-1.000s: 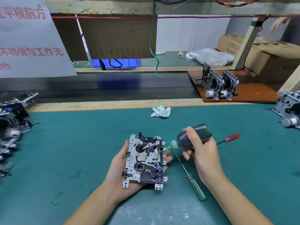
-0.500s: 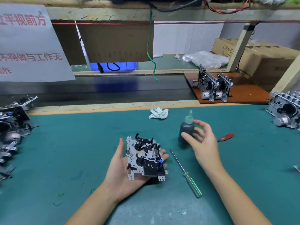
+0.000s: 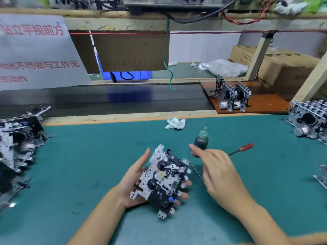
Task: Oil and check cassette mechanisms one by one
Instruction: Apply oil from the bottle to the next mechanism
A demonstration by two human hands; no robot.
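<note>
A green-topped desk (image 3: 79,165) is carrying everything in the foreground, with a dark conveyor belt (image 3: 106,99) running along its far edge. A heap of cassette mechanisms (image 3: 17,147) is lying at the desk's left edge, and another group (image 3: 311,121) is sitting at the right edge. Beyond the belt, an orange board (image 3: 261,103) is bearing two upright mechanisms (image 3: 231,94).

The left hand (image 3: 139,183) is cradling one cassette mechanism (image 3: 162,181) above the middle of the desk, palm up, with the thumb straight along its left edge and the fingertips curling up round its right edge. The mechanism is tilting, its top face showing toward the camera. The right hand (image 3: 219,174) is hovering just to the right of it, fingers loosely spread and holding nothing, the forefinger pointing toward the mechanism's upper corner.

A dark oil bottle (image 3: 200,140) is standing upright on the desk just behind the right hand. A red-handled screwdriver (image 3: 242,149) is lying to the bottle's right. A crumpled wrapper (image 3: 175,123) is resting near the far edge of the desk.
</note>
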